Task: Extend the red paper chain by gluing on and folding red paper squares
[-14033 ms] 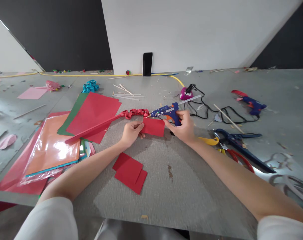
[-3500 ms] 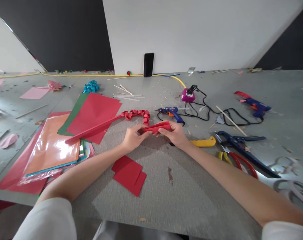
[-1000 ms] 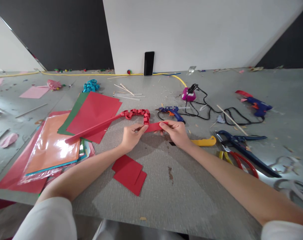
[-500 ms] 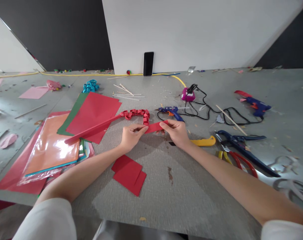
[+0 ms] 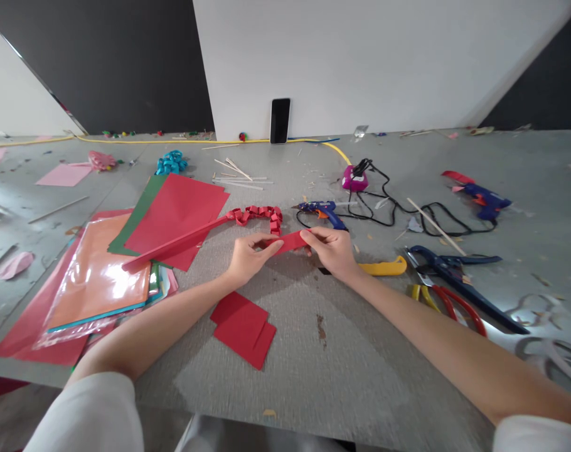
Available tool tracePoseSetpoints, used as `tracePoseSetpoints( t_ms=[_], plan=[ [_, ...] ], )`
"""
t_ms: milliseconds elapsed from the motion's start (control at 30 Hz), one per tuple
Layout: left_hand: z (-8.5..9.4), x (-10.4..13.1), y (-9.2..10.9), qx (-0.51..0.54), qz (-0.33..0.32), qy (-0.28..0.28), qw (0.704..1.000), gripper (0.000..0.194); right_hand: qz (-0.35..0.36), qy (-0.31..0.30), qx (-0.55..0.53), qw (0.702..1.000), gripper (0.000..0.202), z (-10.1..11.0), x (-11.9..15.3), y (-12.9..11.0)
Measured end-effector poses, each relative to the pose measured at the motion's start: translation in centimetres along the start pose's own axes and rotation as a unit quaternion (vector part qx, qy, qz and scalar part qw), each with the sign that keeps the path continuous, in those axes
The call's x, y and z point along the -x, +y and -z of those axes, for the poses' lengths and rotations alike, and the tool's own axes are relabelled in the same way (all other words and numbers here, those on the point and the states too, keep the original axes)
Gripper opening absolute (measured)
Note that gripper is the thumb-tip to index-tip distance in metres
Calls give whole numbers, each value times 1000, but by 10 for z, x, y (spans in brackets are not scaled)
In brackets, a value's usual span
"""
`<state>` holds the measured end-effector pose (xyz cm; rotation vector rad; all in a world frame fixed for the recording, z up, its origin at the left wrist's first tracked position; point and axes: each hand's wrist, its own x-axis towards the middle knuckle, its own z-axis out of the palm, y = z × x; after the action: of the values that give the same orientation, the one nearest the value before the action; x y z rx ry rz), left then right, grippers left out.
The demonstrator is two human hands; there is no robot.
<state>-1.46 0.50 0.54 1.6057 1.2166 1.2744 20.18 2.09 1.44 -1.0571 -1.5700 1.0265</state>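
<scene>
Between my two hands a small folded strip of red paper (image 5: 292, 242) is held above the grey table. My left hand (image 5: 251, 254) pinches its left end with thumb and fingers. At the other end, my right hand (image 5: 331, 250) grips it the same way. Just beyond my left hand lies a red paper chain (image 5: 257, 215) joined to a long red paper stick (image 5: 182, 242). Several red paper squares (image 5: 243, 328) lie on the table nearer to me. Behind my right hand rests a blue glue gun (image 5: 324, 210).
Coloured paper in clear plastic sleeves (image 5: 97, 270) and red sheets (image 5: 179, 210) lie at left. To the right are a yellow-handled cutter (image 5: 384, 267), scissors (image 5: 459, 307), dark blue pliers-like cutters (image 5: 464, 285) and a second glue gun (image 5: 483, 199). A phone (image 5: 280, 120) leans against the wall.
My left thumb and fingers have shifted slightly right along the red paper strip. Both hands keep their hold, and the other things stay where they were.
</scene>
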Motion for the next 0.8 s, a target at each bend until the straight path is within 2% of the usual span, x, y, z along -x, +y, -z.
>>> tracePoseSetpoints(
  t_ms=[100, 200, 367, 800],
  plan=[
    [0, 1, 0, -18, 7, -26, 999, 22, -10, -11, 12, 1000, 34, 0, 2, -1],
    [0, 2, 0, -16, 18, -28, 999, 23, -9, -13, -3, 1000, 33, -1, 2, -2],
    [1, 0, -2, -1, 28, -24, 999, 26, 19, 36, -32, 999, 29, -3, -1, 1],
    [-1, 3, 3, -24, 3, -21, 999, 22, 37, 94, 30, 994, 31, -5, 4, 6]
  ],
)
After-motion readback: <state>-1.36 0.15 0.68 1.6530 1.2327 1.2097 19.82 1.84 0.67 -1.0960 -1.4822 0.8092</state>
